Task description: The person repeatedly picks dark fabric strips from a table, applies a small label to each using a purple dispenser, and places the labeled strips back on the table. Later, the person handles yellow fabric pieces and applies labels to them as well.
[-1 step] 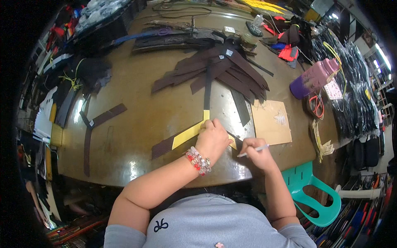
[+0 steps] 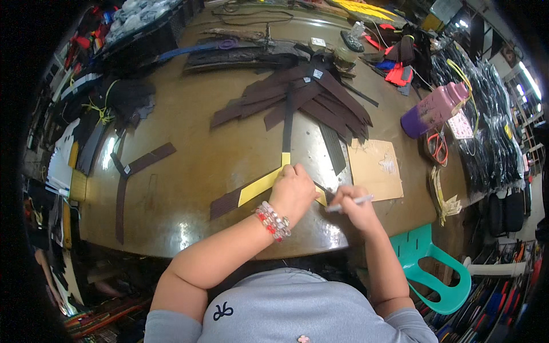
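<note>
A yellow Y-shaped template [image 2: 257, 190] lies over dark brown strap pieces [image 2: 224, 207] on the table. Black strap [image 2: 287, 126] runs up from the template's top. My left hand [image 2: 293, 188], wearing beaded bracelets, holds the template down, its fingers bent and its thumb near the right leg. Part of the template is hidden beneath that hand. In my right hand [image 2: 357, 208] is a slim whitish pen [image 2: 362, 199], gripped between the fingers. Its tip is beside the template's right leg; I cannot tell whether it touches the strap.
A fanned pile of brown strips [image 2: 309, 94] lies farther back. To the right are a tan cardboard piece [image 2: 374, 171], red-handled scissors [image 2: 439, 148] and a pink-purple bottle [image 2: 432, 108]. A joined brown strap [image 2: 121, 200] lies at left. A green chair [image 2: 457, 280] stands by the table's right edge.
My right hand has moved slightly up with the pen, which now lies more level. My left hand stays on the template.
</note>
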The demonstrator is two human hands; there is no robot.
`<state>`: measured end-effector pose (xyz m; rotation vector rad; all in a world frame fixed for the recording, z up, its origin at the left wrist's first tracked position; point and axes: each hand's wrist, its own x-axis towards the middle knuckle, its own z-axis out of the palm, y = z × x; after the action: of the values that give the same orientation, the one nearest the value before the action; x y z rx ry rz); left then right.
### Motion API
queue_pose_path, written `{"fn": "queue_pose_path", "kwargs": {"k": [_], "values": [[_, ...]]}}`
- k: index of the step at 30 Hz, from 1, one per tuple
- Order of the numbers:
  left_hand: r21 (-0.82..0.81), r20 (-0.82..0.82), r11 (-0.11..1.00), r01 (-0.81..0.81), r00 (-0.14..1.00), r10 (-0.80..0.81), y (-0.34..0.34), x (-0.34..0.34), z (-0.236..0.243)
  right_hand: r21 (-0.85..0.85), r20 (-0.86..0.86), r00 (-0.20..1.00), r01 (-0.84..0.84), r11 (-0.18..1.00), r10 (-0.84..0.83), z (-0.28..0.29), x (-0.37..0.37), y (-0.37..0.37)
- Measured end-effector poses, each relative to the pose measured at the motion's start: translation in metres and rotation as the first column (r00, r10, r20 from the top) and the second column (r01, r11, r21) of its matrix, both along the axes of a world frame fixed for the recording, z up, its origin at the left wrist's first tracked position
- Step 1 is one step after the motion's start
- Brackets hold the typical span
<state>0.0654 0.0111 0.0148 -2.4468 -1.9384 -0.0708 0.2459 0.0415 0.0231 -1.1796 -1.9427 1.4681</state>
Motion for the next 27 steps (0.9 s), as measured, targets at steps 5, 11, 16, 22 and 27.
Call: {"fn": "queue_pose_path", "kwargs": {"k": [5, 11, 16, 22, 27], "values": [[0.112, 0.250, 0.990, 0.087, 0.962, -0.113, -0.001, -0.047, -0.010, 0.445, -0.133, 0.990, 0.105, 0.889, -0.051, -0.020, -0.072, 0.011], [0.062, 0.454, 0.993, 0.102, 0.883, -0.119, -0.054, -0.120, -0.005, 0.687, 0.127, 0.981, 0.022, 0.726, -0.150, -0.043, -0.091, 0.002], [0.098, 0.217, 0.995, -0.015, 0.976, -0.007, -0.077, -0.092, -0.013, 0.650, 0.071, 0.988, 0.057, 0.758, -0.135, -0.023, -0.099, 0.014], [0.109, -0.036, 0.989, -0.105, 0.993, 0.109, -0.097, -0.044, -0.024, 0.347, 0.017, 0.996, 0.081, 0.934, -0.092, -0.008, -0.145, -0.014], [0.089, 0.197, 0.987, -0.135, 0.973, 0.115, -0.107, -0.038, -0.037, 0.368, 0.164, 0.980, 0.041, 0.929, -0.108, -0.001, -0.178, -0.031]]}}
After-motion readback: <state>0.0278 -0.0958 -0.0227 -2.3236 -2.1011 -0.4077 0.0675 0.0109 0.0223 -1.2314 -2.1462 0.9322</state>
